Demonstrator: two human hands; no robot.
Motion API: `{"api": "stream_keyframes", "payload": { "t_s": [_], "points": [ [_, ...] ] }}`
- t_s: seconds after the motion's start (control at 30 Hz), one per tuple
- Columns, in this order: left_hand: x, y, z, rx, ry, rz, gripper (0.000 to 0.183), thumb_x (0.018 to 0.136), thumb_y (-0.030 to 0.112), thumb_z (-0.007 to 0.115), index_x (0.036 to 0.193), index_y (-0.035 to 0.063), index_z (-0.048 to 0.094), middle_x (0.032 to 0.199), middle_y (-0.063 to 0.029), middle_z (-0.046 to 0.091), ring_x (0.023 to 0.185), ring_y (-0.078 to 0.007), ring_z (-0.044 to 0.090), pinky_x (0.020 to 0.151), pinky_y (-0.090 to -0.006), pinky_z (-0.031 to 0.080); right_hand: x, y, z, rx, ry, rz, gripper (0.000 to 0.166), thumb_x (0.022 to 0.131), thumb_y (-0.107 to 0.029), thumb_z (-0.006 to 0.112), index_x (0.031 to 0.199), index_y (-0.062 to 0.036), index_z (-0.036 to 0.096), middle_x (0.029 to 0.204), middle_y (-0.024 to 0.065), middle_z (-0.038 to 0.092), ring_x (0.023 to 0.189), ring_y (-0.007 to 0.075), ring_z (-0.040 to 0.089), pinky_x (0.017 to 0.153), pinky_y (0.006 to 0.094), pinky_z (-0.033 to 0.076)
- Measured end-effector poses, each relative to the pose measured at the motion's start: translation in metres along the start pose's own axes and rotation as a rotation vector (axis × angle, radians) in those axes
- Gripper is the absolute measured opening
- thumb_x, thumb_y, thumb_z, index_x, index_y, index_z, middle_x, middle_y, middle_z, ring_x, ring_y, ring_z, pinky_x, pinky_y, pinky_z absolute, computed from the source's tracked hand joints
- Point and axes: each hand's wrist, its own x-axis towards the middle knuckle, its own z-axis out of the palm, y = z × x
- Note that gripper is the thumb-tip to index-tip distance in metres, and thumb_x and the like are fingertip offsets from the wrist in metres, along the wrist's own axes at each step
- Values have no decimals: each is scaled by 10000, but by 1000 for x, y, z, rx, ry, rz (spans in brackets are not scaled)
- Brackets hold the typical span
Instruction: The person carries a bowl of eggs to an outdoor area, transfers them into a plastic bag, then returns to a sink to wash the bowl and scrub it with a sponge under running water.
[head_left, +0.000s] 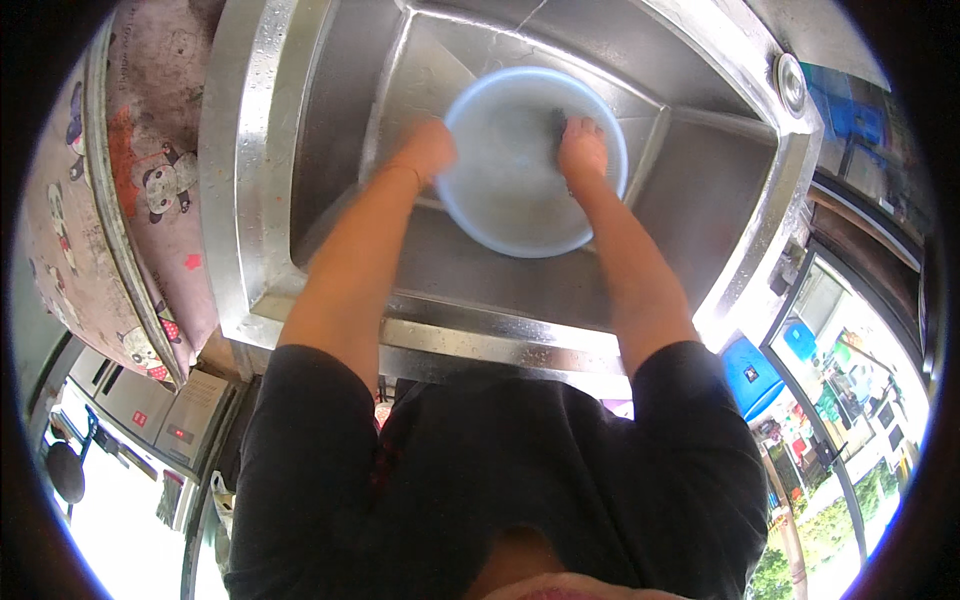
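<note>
A round, pale translucent plastic basin (510, 202) with a bluish rim sits tilted in a stainless-steel sink (697, 180). My left hand (431, 150), blurred by motion, is closed at the basin's left rim; its fingertips cannot be made out. On the basin's inner right side, my right hand (585, 146) presses a dark scrubbing pad (557, 124), mostly hidden behind the fingers. Both bare forearms reach over the sink's front edge.
A round metal drain strainer (790, 81) rests on the sink's right corner ledge. To the left is a worn panda-print covering (146, 172) with a raised edge. A blue plastic container (750, 379) stands at the right, near a glazed door frame (802, 300).
</note>
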Motion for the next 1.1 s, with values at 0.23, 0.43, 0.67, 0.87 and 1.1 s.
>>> {"api": "stream_keyframes", "payload": {
  "t_s": [0.23,0.43,0.67,0.87,1.1],
  "points": [
    [-29,42,6,-536,-13,-176,256,723,75,503,904,-94,567,858,-282,577,683,-384,602,674,-392,499,28,-88,42,586,299,36,198,762,-71,450,941,9,479,931,216,520,887,356,513,802,411,417],
    [-26,21,-19,-59,317,-182,234,746,82,487,926,-42,569,943,-251,576,925,-370,557,791,-416,449,-64,-28,32,256,-517,-764,224,775,-81,473,969,-19,564,993,169,550,1001,318,500,868,408,408],
    [-21,49,-30,146,254,-190,219,772,84,465,940,3,579,941,-208,592,911,-376,559,779,-417,454,36,-19,-83,-661,144,-1092,160,719,-147,536,839,-121,638,989,4,537,969,164,456,772,268,380],
    [-21,36,-15,102,370,-107,215,780,107,462,941,-2,553,954,-210,586,917,-380,554,794,-425,444,-62,10,10,-250,-178,-305,199,754,-175,544,885,-62,642,981,100,562,964,219,495,781,341,400],
    [-25,35,-31,156,458,-77,203,795,103,445,929,-13,545,913,-197,583,913,-364,547,801,-429,436,-30,-37,16,708,-499,-214,293,697,-135,557,973,-44,596,811,178,614,764,281,600,714,389,459]
  ]
}}
